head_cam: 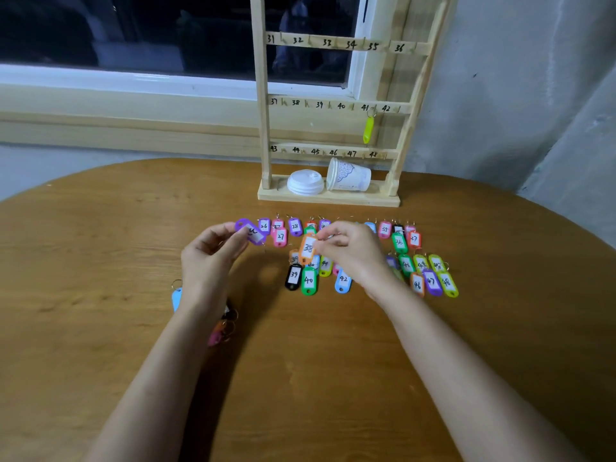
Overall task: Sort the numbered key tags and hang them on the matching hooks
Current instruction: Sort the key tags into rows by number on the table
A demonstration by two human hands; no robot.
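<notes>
Several coloured numbered key tags (343, 279) lie in rows on the round wooden table (100, 261). My left hand (208, 261) pinches a purple tag (250, 232) at the left end of the back row, lifted off the table. My right hand (351, 250) holds an orange tag marked 38 (307, 249) by its ring, hanging just above the rows. Behind them stands a wooden hook rack (263, 128) with rails numbered 31 to 48. One yellow-green tag (367, 129) hangs at hook 41. My right hand hides part of the middle tags.
A stack of white lids (305, 182) and a tipped paper cup (350, 176) rest on the rack's base. A light blue tag (176, 297) and a few more tags (221, 328) lie by my left wrist. A window sill and a grey wall stand behind the table.
</notes>
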